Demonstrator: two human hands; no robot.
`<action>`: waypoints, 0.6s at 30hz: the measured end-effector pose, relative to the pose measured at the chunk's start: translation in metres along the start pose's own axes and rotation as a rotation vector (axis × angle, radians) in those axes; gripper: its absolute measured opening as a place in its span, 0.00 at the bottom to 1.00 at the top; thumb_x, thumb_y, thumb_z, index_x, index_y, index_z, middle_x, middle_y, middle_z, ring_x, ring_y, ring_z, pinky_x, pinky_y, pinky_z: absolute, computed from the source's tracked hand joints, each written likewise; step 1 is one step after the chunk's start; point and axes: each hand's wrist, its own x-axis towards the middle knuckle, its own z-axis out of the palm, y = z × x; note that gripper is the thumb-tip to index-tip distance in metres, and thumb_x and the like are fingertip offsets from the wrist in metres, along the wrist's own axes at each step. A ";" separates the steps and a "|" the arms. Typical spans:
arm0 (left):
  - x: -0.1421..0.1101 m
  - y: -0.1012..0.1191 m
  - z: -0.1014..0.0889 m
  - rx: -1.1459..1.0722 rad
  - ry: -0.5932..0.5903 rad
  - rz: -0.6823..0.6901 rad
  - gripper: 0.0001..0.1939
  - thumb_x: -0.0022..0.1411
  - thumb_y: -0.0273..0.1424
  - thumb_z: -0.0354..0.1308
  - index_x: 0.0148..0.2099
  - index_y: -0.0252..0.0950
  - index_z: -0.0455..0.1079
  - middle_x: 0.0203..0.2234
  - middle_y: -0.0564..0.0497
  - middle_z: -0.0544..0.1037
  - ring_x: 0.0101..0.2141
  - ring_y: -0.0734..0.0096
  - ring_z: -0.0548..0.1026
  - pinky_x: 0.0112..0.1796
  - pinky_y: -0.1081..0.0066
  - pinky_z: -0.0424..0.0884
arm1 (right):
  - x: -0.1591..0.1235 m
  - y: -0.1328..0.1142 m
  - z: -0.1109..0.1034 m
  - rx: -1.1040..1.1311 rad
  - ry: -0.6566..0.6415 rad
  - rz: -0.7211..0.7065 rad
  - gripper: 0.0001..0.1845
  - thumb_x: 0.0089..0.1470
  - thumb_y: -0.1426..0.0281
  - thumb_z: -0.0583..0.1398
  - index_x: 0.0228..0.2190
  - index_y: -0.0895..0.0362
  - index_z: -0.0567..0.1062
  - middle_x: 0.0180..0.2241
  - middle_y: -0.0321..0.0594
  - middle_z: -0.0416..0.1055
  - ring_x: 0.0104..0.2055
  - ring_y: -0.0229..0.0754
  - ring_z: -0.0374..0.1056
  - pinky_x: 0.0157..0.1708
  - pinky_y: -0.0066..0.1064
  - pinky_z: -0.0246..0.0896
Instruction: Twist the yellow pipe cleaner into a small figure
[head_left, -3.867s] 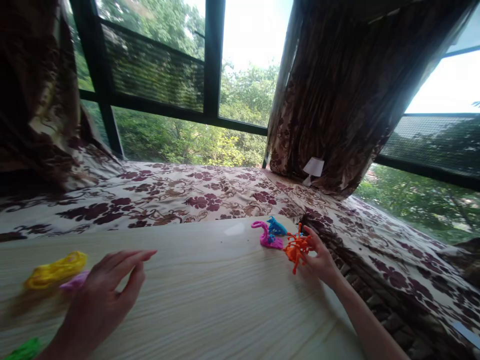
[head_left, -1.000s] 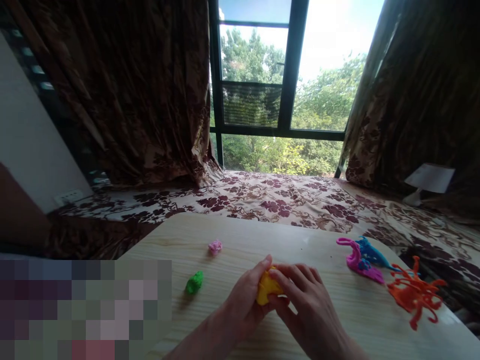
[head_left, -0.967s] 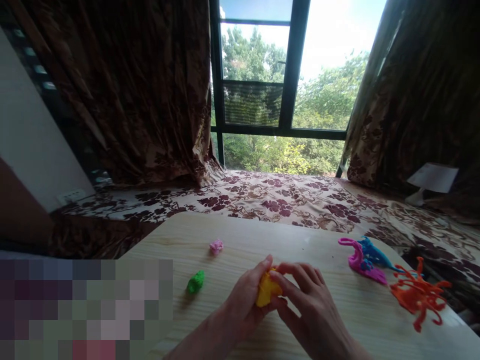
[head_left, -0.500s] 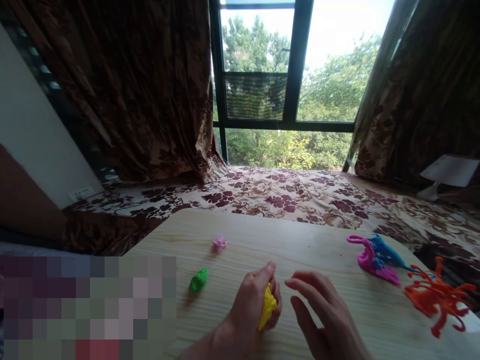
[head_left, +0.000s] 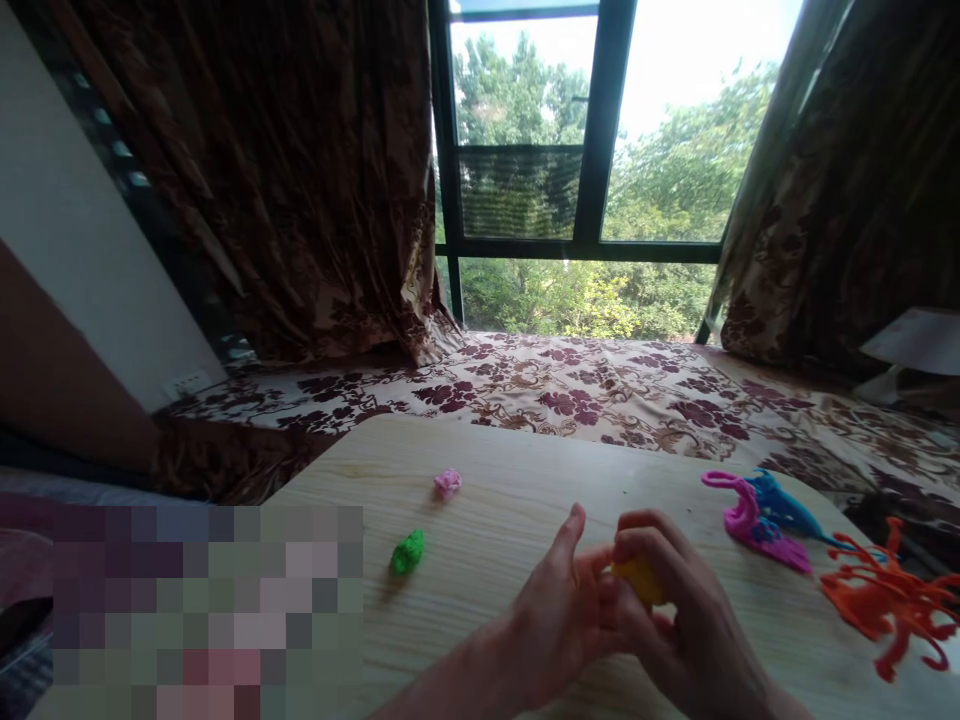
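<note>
A yellow lump of modelling clay [head_left: 637, 578] is in my right hand [head_left: 686, 590], whose curled fingers partly cover it. My left hand [head_left: 555, 605] is right beside it, thumb raised and palm turned toward the clay. Its fingers reach behind the right hand's fingertips, and some of them are hidden. To the left on the table lie a green lump of clay [head_left: 408, 552] and, farther back, a smaller pink lump [head_left: 448, 484].
Right on the wooden table [head_left: 525, 455] are a magenta figure [head_left: 750, 520], a blue figure [head_left: 787, 505] and an orange many-armed figure [head_left: 877, 595]. Behind the table is a flower-patterned cloth [head_left: 570, 385] below a window. A blurred patch [head_left: 225, 610] covers the lower left.
The yellow clay has passed from my left hand to my right. My left hand has opened, and the two hands have come together. The view has shifted slightly.
</note>
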 end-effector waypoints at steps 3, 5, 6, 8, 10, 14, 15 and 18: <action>0.002 -0.001 -0.007 0.021 0.099 0.020 0.29 0.55 0.52 0.44 0.39 0.31 0.68 0.29 0.48 0.73 0.29 0.69 0.72 0.35 0.68 0.65 | -0.002 0.000 -0.002 0.061 0.043 0.152 0.07 0.52 0.72 0.54 0.23 0.56 0.62 0.25 0.35 0.61 0.24 0.35 0.59 0.23 0.26 0.54; 0.003 -0.002 -0.011 0.022 0.132 0.038 0.29 0.54 0.52 0.45 0.40 0.29 0.68 0.30 0.46 0.73 0.31 0.68 0.72 0.35 0.69 0.65 | -0.005 0.000 0.002 0.091 0.001 0.183 0.13 0.53 0.69 0.53 0.19 0.56 0.60 0.19 0.31 0.58 0.20 0.34 0.55 0.20 0.26 0.51; 0.004 -0.002 -0.012 0.015 0.141 0.048 0.29 0.54 0.52 0.46 0.40 0.29 0.67 0.29 0.46 0.73 0.31 0.69 0.72 0.35 0.70 0.65 | -0.007 -0.001 0.006 0.107 -0.028 0.186 0.14 0.54 0.68 0.52 0.18 0.56 0.60 0.18 0.31 0.57 0.20 0.34 0.55 0.20 0.26 0.51; 0.004 -0.002 -0.014 -0.015 0.161 0.068 0.28 0.54 0.51 0.47 0.41 0.29 0.67 0.28 0.47 0.73 0.30 0.70 0.72 0.34 0.71 0.65 | -0.007 -0.002 0.015 0.136 -0.075 0.189 0.16 0.56 0.66 0.50 0.18 0.56 0.62 0.17 0.31 0.57 0.20 0.34 0.56 0.21 0.26 0.51; 0.004 -0.002 -0.014 -0.066 0.142 0.077 0.27 0.55 0.50 0.47 0.41 0.29 0.67 0.28 0.47 0.73 0.30 0.70 0.72 0.33 0.72 0.66 | -0.003 -0.004 0.023 0.127 -0.085 0.199 0.17 0.57 0.66 0.48 0.19 0.56 0.62 0.18 0.32 0.58 0.21 0.35 0.57 0.22 0.27 0.52; 0.002 0.001 -0.014 -0.209 -0.015 0.063 0.24 0.58 0.45 0.47 0.43 0.28 0.67 0.32 0.46 0.75 0.32 0.72 0.73 0.34 0.76 0.66 | 0.012 -0.002 0.033 -0.095 -0.053 0.115 0.11 0.57 0.67 0.49 0.27 0.57 0.67 0.28 0.38 0.67 0.32 0.40 0.62 0.36 0.35 0.57; 0.002 0.003 -0.014 -0.244 -0.027 0.071 0.22 0.58 0.44 0.48 0.43 0.29 0.67 0.33 0.47 0.75 0.33 0.73 0.73 0.33 0.78 0.67 | 0.015 0.000 0.034 -0.182 -0.047 0.077 0.08 0.56 0.68 0.51 0.32 0.56 0.69 0.34 0.40 0.68 0.39 0.44 0.62 0.43 0.39 0.54; 0.003 0.008 -0.016 -0.266 0.042 0.143 0.17 0.58 0.38 0.51 0.45 0.34 0.67 0.35 0.51 0.76 0.31 0.78 0.74 0.30 0.81 0.67 | 0.019 0.007 0.036 -0.400 -0.062 0.007 0.19 0.54 0.68 0.53 0.48 0.56 0.64 0.49 0.44 0.63 0.55 0.52 0.50 0.55 0.51 0.36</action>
